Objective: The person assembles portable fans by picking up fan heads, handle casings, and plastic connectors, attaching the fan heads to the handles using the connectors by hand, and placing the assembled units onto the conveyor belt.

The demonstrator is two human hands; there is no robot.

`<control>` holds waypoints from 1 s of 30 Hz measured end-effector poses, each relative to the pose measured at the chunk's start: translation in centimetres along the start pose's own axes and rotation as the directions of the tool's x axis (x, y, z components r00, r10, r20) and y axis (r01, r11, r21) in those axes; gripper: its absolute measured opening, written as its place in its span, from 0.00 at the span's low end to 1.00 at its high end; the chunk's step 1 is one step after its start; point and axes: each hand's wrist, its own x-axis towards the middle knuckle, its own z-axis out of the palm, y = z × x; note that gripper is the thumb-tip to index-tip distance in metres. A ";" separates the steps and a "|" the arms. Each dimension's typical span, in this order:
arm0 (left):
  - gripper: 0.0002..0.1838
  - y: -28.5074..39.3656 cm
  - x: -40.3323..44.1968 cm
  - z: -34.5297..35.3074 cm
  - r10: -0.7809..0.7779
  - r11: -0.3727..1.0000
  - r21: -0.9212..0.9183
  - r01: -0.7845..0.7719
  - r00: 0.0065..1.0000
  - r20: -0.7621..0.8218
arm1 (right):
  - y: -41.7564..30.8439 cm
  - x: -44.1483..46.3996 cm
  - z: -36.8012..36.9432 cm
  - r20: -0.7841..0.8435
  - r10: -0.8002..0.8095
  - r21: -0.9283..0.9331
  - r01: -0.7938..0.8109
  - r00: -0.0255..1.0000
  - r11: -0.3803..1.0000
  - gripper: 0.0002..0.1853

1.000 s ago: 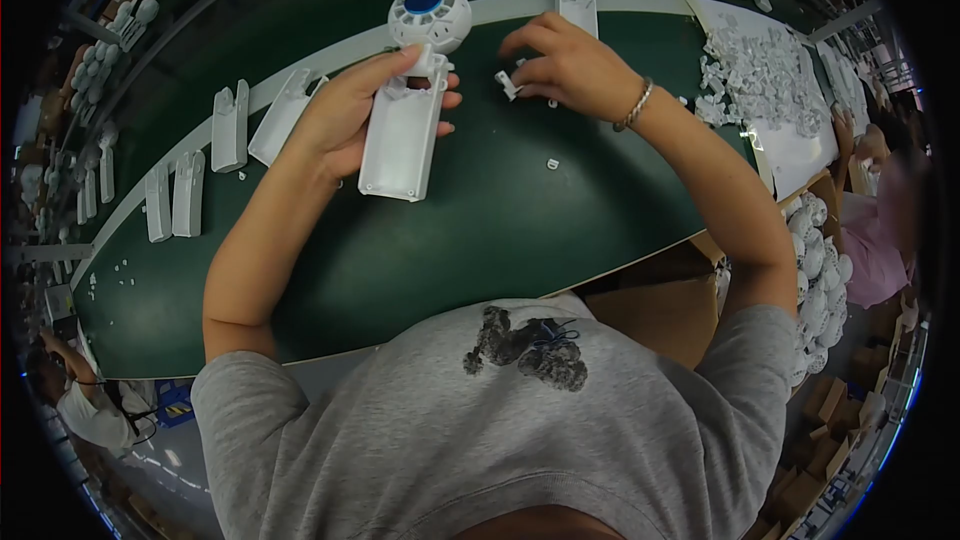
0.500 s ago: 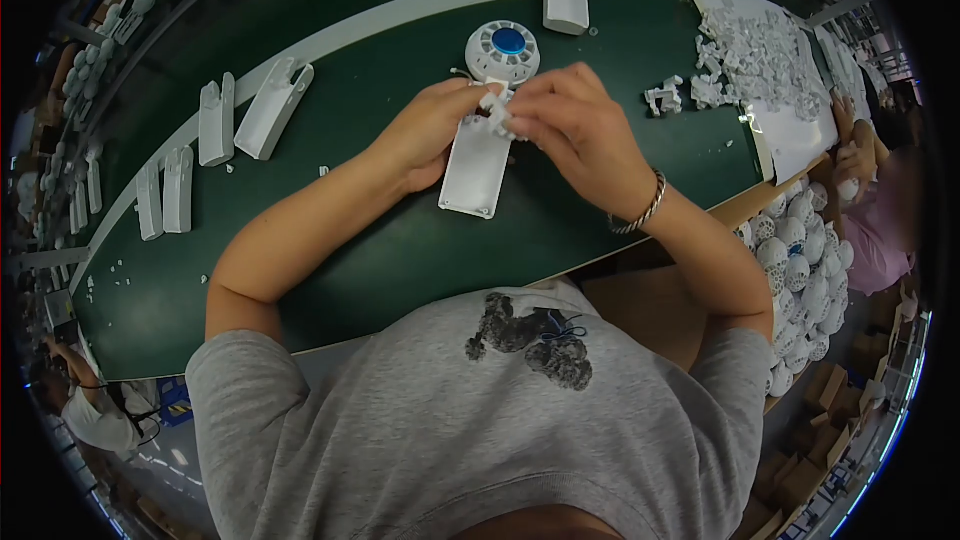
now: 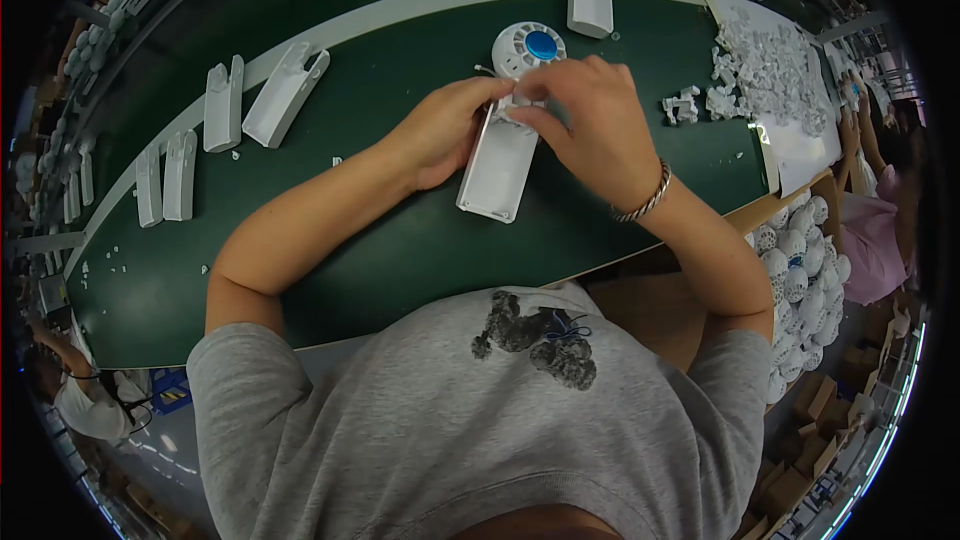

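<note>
A white open handle shell [image 3: 498, 172] lies tilted in my left hand [image 3: 450, 130], whose fingers are wrapped round its upper left side. At the shell's top end is a round white fan head [image 3: 522, 48] with a blue centre. My right hand [image 3: 590, 120] is at the joint between shell and head, with thumb and index finger at a small white part [image 3: 515, 110] that sits in the top of the shell. The fingers partly hide this part.
White handle shells [image 3: 287, 95] lie at the left, and another shell [image 3: 590, 0] stands beyond the fan. Small white parts [image 3: 760, 70] are heaped at the right, with a clump [image 3: 681, 106] beside them. Below is a box of fan heads [image 3: 797, 280]. People are at both sides.
The shell and fan head have moved right from the first frame. My right hand has brought the small white part from the table to the shell's top.
</note>
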 end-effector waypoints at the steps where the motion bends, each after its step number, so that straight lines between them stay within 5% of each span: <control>1: 0.18 -0.1 -0.1 -0.1 0.000 1.000 -0.021 0.000 1.000 0.005 | -0.1 0.0 -0.2 -0.022 0.043 0.087 -0.041 0.999 0.995 0.15; 5: 0.18 -0.1 -0.3 -0.1 -0.014 0.998 -0.057 0.015 1.000 0.015 | 0.4 -0.5 0.3 -0.114 0.125 0.173 -0.104 0.986 0.979 0.26; 11: 0.16 -0.1 -0.6 0.2 0.043 0.997 0.060 -0.041 0.999 -0.027 | 0.4 -1.3 1.8 -0.067 0.254 0.282 -0.225 0.965 0.933 0.30; 15: 0.16 -0.4 -0.5 0.1 0.032 0.994 0.107 -0.036 0.999 0.045 | 2.7 -0.7 1.7 0.083 0.413 0.708 -0.345 0.907 0.616 0.34; 19: 0.16 -0.8 -0.2 -0.2 0.007 0.954 0.297 -0.046 0.991 0.131 | 2.8 0.7 -0.2 0.488 0.390 0.741 -0.607 0.781 0.287 0.31; 21: 0.17 -0.1 -0.6 0.0 -0.002 0.911 0.408 -0.063 0.987 0.158 | 1.1 -0.6 0.4 0.034 0.318 0.745 -0.236 0.947 0.624 0.33; 22: 0.17 0.8 -1.3 0.4 0.000 0.881 0.467 -0.078 0.986 0.164 | 0.9 -0.7 -0.3 -0.172 0.096 0.414 -0.017 0.980 0.910 0.33; 23: 0.17 1.2 -1.8 0.7 0.002 0.846 0.525 -0.093 0.985 0.172 | 1.2 -0.7 -0.1 -0.119 0.202 0.571 -0.100 0.972 0.815 0.34; 24: 0.18 0.5 -1.7 0.8 0.161 0.836 0.495 -0.235 0.969 0.187 | 1.5 -0.8 0.2 -0.053 0.297 0.704 -0.176 0.953 0.688 0.34; 26: 0.18 0.1 -1.1 0.2 0.213 0.825 0.515 -0.231 0.972 0.095 | 2.2 -1.0 0.8 0.095 0.428 0.859 -0.292 0.899 0.421 0.35; 27: 0.18 0.3 -0.6 0.1 0.248 0.814 0.528 -0.241 0.967 0.059 | 2.2 -0.9 0.9 0.017 0.388 0.809 -0.240 0.922 0.536 0.35; 28: 0.17 0.2 -0.6 0.4 0.401 0.604 0.719 -0.344 0.911 0.098 | 2.0 -0.9 0.8 -0.055 0.337 0.742 -0.187 0.940 0.644 0.35; 30: 0.16 1.1 -0.5 0.8 0.503 0.532 0.752 -0.390 0.859 0.090 | 2.4 0.1 -0.1 0.021 0.308 0.819 -0.192 0.951 0.540 0.37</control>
